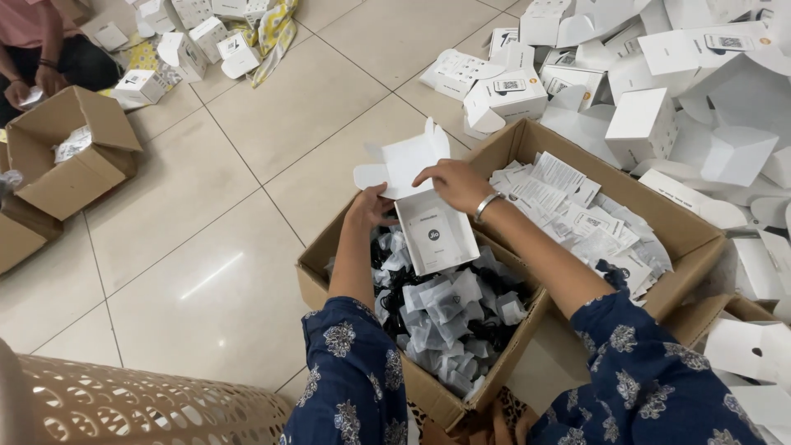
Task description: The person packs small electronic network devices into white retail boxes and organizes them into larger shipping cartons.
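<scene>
- The left hand (368, 208) grips the near-left edge of a small white cardboard carton with its lid flaps up (428, 218), fingers closed on the wall; the carton is held just above the near brown cardboard box.
- The right hand (456, 181) curls over the carton's far rim by the raised white flap, fingers bent on the card; a silver metal bangle (486, 206) sits on that wrist.
- The carton is open at the top; a white printed insert shows inside it, and its lid is not yet closed.
- The near brown cardboard box of black cables in clear plastic bags (449, 317) lies under the hands, well filled.
- Just right of it, a second brown cardboard box of white printed leaflets in sleeves (577, 210) is also well stocked.
- Far right, a heap of empty white cartons, some flat, some folded (659, 91), covers the floor, so plenty looks left to handle.
- Far left, another person's hands (29, 86) work beside a brown open cardboard box (70, 152), with more small white cartons (185, 37) behind on the beige tiled floor (214, 239).
</scene>
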